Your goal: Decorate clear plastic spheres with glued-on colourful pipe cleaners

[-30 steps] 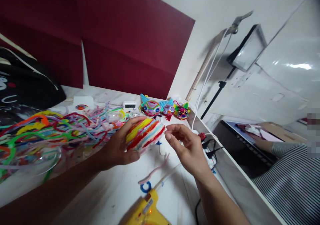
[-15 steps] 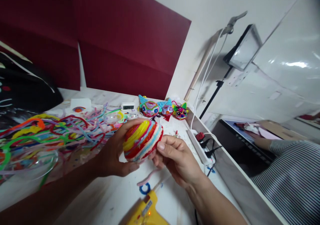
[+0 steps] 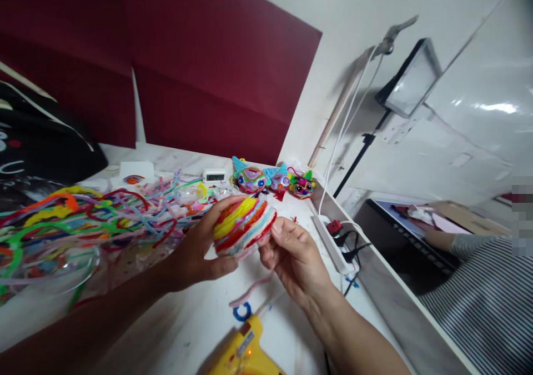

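A ball wrapped in striped pipe cleaners [image 3: 245, 226], yellow, red, light blue and cream, is tilted in front of me. My left hand [image 3: 204, 247] cups it from the left, thumb below and fingers over the top. At its right edge, my right hand [image 3: 293, 253] is closed in a pinch. A pink pipe cleaner [image 3: 250, 293] trails down from under those fingers to the table; the pinched part is hidden. Below lies a yellow hot glue gun [image 3: 245, 350] with a lit orange light, beside a small blue ring [image 3: 242, 311].
Loose colourful pipe cleaners [image 3: 112, 214] and clear plastic domes [image 3: 79, 269] cover the left. Finished animal heads [image 3: 252, 180] and a small digital clock [image 3: 214, 176] stand at the back. A power strip [image 3: 336, 247] lies right. Beyond the ledge is a person in a striped sleeve [image 3: 478, 275].
The ball has turned a little and shifted slightly right and up, with both hands moving along with it. My grip looks the same.
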A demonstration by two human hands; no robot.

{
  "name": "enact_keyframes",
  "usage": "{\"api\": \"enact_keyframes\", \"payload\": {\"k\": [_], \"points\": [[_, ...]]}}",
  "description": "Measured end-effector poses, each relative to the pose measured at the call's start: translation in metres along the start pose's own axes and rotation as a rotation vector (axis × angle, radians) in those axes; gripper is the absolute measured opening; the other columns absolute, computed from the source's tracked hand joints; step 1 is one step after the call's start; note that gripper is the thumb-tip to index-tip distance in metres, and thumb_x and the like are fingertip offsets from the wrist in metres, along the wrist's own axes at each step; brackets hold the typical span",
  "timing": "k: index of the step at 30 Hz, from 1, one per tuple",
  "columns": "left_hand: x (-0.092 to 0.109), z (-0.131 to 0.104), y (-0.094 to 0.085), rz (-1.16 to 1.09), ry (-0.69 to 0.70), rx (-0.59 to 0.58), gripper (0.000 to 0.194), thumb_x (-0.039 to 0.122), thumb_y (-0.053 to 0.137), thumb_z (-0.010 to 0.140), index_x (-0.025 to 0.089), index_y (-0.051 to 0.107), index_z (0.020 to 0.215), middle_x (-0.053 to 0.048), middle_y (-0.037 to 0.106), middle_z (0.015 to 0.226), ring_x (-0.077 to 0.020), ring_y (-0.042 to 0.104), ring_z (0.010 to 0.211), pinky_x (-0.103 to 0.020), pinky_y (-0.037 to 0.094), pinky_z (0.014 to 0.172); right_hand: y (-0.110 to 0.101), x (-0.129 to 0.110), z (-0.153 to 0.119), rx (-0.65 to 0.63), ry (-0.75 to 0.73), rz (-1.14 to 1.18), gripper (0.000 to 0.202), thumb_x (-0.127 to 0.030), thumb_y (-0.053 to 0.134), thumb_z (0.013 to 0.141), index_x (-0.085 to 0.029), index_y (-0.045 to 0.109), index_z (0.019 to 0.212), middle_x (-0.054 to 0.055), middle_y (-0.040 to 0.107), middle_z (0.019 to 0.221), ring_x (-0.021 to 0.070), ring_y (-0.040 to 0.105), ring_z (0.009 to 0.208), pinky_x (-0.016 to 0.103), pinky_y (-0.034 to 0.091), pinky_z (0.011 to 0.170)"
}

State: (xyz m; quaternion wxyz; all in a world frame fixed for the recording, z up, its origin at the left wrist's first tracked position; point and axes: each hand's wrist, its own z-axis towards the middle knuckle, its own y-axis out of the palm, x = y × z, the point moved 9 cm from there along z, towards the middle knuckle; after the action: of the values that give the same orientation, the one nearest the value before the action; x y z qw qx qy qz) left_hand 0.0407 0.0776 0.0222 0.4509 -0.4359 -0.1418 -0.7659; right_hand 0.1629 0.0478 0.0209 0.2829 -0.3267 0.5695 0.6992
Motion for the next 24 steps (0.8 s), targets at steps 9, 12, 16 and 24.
{"api": "enact_keyframes", "payload": {"k": [9, 12, 16, 24], "points": [[0.001, 0.003, -0.001, 0.159, -0.017, 0.083, 0.068, 0.033, 0.073, 0.08, 0.031, 0.041, 0.141, -0.007, 0.05, 0.144, -0.032, 0.046, 0.135, -0.039, 0.041, 0.111, -0.005, 0.008, 0.003, 0.038, 0.004, 0.027, 0.023, -0.028, 0.082, 0.075, -0.01, 0.069, 0.068, 0.002, 0.066, 0.055, 0.0051, 0.056, 0.043, 0.012, 0.046, 0.043], [-0.001, 0.003, -0.004, 0.146, -0.03, 0.099, 0.066, 0.033, 0.073, 0.08, 0.032, 0.043, 0.139, -0.006, 0.052, 0.142, -0.0307, 0.047, 0.134, -0.036, 0.041, 0.111, -0.007, 0.01, 0.004, 0.056, 0.01, 0.048, 0.023, -0.027, 0.083, 0.073, -0.01, 0.069, 0.067, 0.002, 0.066, 0.056, 0.0054, 0.057, 0.043, 0.012, 0.047, 0.042], [-0.01, 0.002, -0.002, 0.018, -0.076, 0.056, 0.075, 0.042, 0.076, 0.076, 0.032, 0.041, 0.142, -0.006, 0.048, 0.146, -0.0312, 0.045, 0.136, -0.036, 0.041, 0.111, -0.008, 0.01, 0.004, 0.068, 0.002, 0.079, 0.023, -0.026, 0.084, 0.073, -0.011, 0.068, 0.067, 0.002, 0.067, 0.056, 0.0056, 0.057, 0.043, 0.012, 0.047, 0.043], [-0.017, 0.003, -0.002, -0.113, -0.125, 0.1, 0.075, 0.044, 0.078, 0.072, 0.026, 0.046, 0.138, -0.01, 0.056, 0.141, -0.0352, 0.052, 0.13, -0.04, 0.047, 0.105, -0.01, 0.013, 0.005, 0.087, 0.028, 0.055, 0.026, -0.03, 0.086, 0.07, -0.012, 0.066, 0.067, 0.002, 0.068, 0.059, 0.0065, 0.059, 0.044, 0.013, 0.049, 0.043]]}}
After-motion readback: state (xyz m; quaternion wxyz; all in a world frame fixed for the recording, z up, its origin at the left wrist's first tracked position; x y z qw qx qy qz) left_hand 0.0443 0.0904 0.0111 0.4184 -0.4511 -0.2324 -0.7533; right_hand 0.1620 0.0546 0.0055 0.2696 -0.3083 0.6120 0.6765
